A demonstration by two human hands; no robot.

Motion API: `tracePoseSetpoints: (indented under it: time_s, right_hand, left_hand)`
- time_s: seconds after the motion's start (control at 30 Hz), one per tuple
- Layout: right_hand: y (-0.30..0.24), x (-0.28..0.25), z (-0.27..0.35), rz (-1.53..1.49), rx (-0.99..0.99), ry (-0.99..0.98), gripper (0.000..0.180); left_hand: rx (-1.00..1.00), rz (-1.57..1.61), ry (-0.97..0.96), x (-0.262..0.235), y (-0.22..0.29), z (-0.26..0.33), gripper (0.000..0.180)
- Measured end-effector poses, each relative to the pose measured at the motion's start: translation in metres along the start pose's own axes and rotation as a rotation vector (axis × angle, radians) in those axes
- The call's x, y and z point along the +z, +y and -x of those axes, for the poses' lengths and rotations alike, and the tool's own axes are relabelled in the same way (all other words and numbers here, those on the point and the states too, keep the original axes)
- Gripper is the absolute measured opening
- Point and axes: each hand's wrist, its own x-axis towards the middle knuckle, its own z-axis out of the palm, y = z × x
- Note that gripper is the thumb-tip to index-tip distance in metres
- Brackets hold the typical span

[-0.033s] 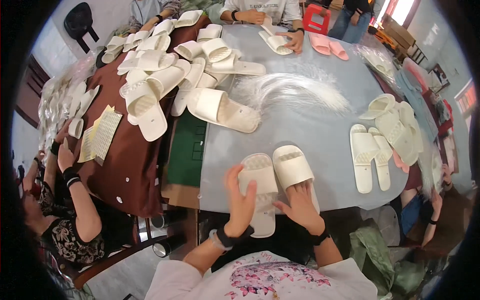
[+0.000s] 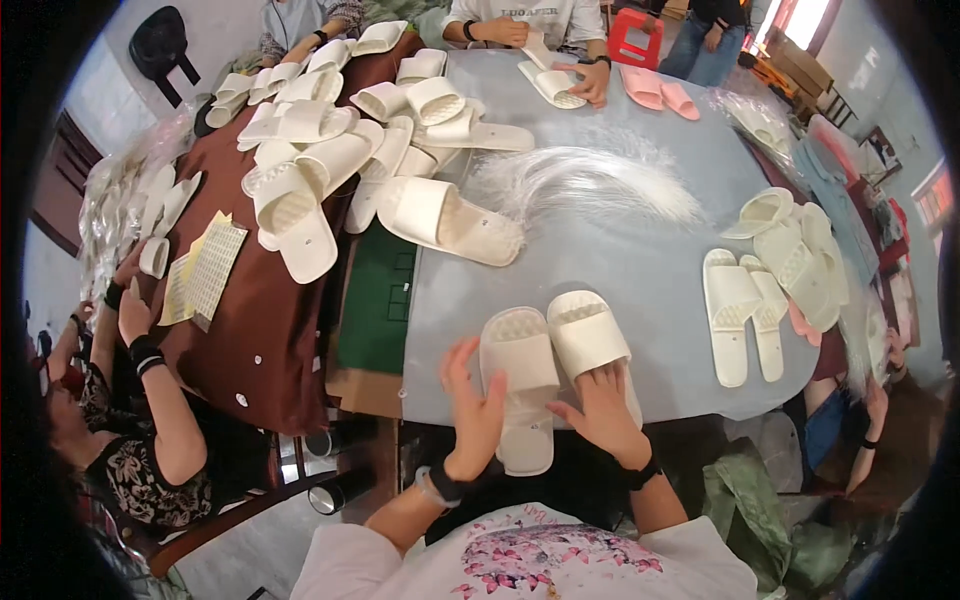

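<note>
Both hands are at the lower middle of the frame, one to each slipper. The left hand (image 2: 475, 410) is open, fingers spread, its thumb overlapping the outer edge of the left slipper (image 2: 520, 355); whether it touches cannot be told, but the pose would suit steadying that side. The right hand (image 2: 608, 415) has its fingers tucked under the strap of the right slipper (image 2: 588, 328); they hide inside, so whether they press or grip cannot be told. That reach looks easy because the heels face the wearer's body and the strap openings lie toward the fingers. Both slippers rest soles down, side by side, on the near edge of the grey worktop (image 2: 640, 270), the left heel jutting past it, probably to keep them within close reach.

Beyond them, a sheaf of fine clear strands (image 2: 600, 185) lies across the upper middle, apart from the slippers, perhaps to leave the near side free. A large loose slipper (image 2: 455, 225) lies to its left, beside the jumbled slipper heap (image 2: 305, 165) at upper left, which seems stacked to save room. Label sheets (image 2: 205, 270) overlap on the brown cloth (image 2: 270, 345), at left. At right, a neat white pair (image 2: 728, 300) stands beside another pile (image 2: 800, 250). At top, a co-worker's hands (image 2: 590, 82) handle a slipper, near a pink pair (image 2: 658, 92).
</note>
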Motion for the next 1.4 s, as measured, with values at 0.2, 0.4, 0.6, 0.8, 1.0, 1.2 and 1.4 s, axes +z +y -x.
tracePoseSetpoints:
  time_s: [0.2, 0.4, 0.6, 0.8, 1.0, 1.2, 1.4]
  right_hand:
    - [-0.002, 0.019, -0.008, 0.029, 0.041, 0.286, 0.035]
    - [0.039, -0.004, 0.002, -0.062, 0.040, 0.440, 0.017]
    - [0.161, -0.058, 0.023, 0.068, 0.274, 0.429, 0.015]
    - [0.223, -0.092, -0.011, 0.128, 0.383, 0.454, 0.026]
    - [0.250, -0.082, -0.059, 0.202, 0.412, 0.614, 0.038]
    - [0.226, -0.090, -0.036, 0.066, 0.343, 0.561, 0.037]
    - [0.131, -0.067, 0.035, 0.001, 0.231, 0.900, 0.020]
  left_hand:
    - [-0.201, -0.017, -0.305, -0.017, -0.016, 0.038, 0.056]
    - [-0.472, 0.357, -0.606, -0.016, -0.015, 0.028, 0.041]
    - [-0.413, 0.339, -0.416, -0.017, -0.038, -0.010, 0.040]
    - [-0.494, 0.314, -0.088, -0.007, -0.045, -0.095, 0.053]
    - [-0.511, 0.590, 0.008, -0.017, -0.102, -0.196, 0.007]
    - [-0.479, 0.511, 0.106, -0.017, -0.076, -0.192, 0.026]
    - [0.126, 0.020, 0.486, -0.025, -0.046, -0.151, 0.025]
